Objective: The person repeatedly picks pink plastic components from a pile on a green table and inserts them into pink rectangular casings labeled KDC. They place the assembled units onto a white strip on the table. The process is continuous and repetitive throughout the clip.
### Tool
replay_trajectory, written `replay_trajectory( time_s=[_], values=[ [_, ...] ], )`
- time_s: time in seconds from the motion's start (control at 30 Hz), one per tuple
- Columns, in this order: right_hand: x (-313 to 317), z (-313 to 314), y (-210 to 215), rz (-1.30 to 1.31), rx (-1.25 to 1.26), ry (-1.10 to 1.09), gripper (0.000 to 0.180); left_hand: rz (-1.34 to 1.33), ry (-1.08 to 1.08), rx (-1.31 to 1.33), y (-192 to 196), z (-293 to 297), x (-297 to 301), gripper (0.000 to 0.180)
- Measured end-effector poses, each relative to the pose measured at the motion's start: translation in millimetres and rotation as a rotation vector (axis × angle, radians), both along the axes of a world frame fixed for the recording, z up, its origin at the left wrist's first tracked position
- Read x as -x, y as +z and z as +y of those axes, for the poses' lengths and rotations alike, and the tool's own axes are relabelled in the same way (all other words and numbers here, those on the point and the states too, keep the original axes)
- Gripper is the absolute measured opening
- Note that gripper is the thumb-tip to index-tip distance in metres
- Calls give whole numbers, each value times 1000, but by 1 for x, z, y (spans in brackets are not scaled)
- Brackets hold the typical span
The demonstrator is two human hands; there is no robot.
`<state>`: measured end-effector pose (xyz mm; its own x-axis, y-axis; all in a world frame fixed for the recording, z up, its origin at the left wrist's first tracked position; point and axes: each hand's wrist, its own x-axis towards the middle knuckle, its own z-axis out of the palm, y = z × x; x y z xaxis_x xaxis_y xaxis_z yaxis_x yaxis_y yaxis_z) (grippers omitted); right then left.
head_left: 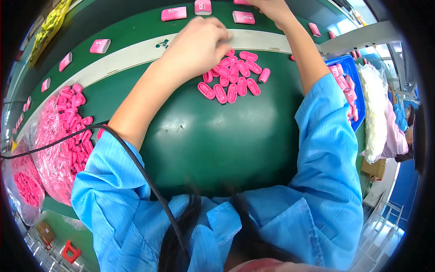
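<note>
My left hand (197, 45) reaches over the work surface, its fingers curled and smeared by motion. Whether it holds anything cannot be made out. Right beside it lies a loose group of pink oval caps (233, 77), hollow side up for the most part. At the top edge of the view my right hand (272, 10) has its fingertips closed on a pink case (241, 2), cut off by the frame. Below that stands another pink-and-white case (244, 17). Two more, one pink case (174, 13) and a second pink case (203, 7), sit beyond my left hand.
Several pink cases (100, 46) stand along the green belt behind a pale rail (131, 61). A clear bag (52, 145) spills pink parts at left. A blue bin (358, 97) of cases stands at right, by a white bag (374, 113). A black cable (131, 149) crosses my left arm.
</note>
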<state>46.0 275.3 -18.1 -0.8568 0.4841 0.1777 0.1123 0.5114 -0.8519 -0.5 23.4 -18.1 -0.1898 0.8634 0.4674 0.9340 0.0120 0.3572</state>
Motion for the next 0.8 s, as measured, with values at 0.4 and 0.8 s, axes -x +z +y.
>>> replay_trajectory(
  time_s=[0.4,0.8],
  values=[
    [-36,-53,-8,120,-924,226,23,-329,191,111,8,-16,-9,32],
    [-43,-98,4,84,603,328,19,-1485,21,-249,-5,-25,14,40]
  ],
)
